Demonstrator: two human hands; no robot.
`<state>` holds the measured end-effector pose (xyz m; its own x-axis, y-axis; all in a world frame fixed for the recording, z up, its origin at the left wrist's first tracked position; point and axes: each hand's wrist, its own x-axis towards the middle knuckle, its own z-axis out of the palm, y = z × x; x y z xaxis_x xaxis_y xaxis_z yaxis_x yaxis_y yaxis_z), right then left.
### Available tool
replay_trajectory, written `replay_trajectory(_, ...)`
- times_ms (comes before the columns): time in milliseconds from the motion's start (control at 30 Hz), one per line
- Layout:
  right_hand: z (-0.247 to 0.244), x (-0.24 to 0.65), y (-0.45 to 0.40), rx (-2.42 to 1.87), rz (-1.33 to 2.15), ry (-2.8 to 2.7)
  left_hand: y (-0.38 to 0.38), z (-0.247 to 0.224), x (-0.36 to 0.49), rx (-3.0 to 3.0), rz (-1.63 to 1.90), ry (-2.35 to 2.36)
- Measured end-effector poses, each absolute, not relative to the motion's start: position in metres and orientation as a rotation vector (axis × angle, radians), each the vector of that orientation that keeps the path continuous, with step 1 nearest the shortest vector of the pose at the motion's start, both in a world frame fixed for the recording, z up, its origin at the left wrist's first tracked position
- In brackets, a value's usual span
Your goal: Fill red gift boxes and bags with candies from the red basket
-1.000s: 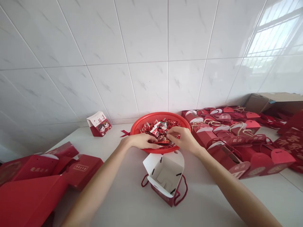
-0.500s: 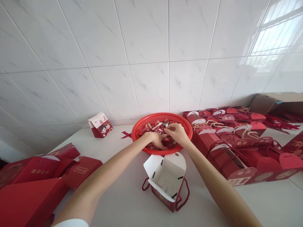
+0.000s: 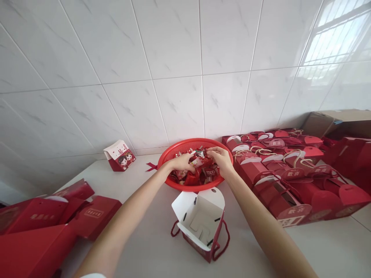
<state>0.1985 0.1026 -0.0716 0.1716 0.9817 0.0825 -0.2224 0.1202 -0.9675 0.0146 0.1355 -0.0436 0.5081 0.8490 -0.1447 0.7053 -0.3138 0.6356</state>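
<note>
A red plastic basket (image 3: 185,188) full of wrapped sweets (image 3: 207,174) stands against the tiled wall. My left hand (image 3: 183,162) reaches into its left half, fingers bent over the sweets; what they hold, if anything, is too small to tell. Over the basket's right side, my right hand (image 3: 219,156) has its thumb and fingers pinched together among the wrappers, and what lies between them cannot be made out. An open box (image 3: 202,220) with a white inside and dark red cord handles sits in front of the basket, with nothing in it.
Rows of closed red gift boxes (image 3: 290,173) fill the right side. At the left lie several red boxes (image 3: 97,216). A small printed box (image 3: 119,155) and a red ribbon (image 3: 151,166) are near the wall. A cardboard box (image 3: 342,119) stands far right.
My left hand has moved up and left over the sweets, showing more of them. My right hand remains at the basket's right side. The view has shifted slightly.
</note>
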Motion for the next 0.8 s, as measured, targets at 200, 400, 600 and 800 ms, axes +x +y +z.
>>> replay_trajectory(200, -0.071, 0.195, 0.099, -1.068, 1.184, -1.010, 0.133, -0.047, 0.004, 1.710, 0.700, 1.144)
replay_trajectory(400, -0.071, 0.195, 0.099, -1.020, 1.234, -0.972, 0.138, -0.052, 0.001, 1.476, 1.022, 1.058)
replay_trajectory(600, -0.073, 0.196, 0.100, -0.953, 1.215, -0.930, 0.141, -0.053, 0.001, 1.375, 1.151, 0.973)
replay_trajectory(800, -0.073, 0.198, 0.102, -0.957, 1.138, -0.847, 0.143, -0.054, 0.001, 1.289, 1.175, 1.082)
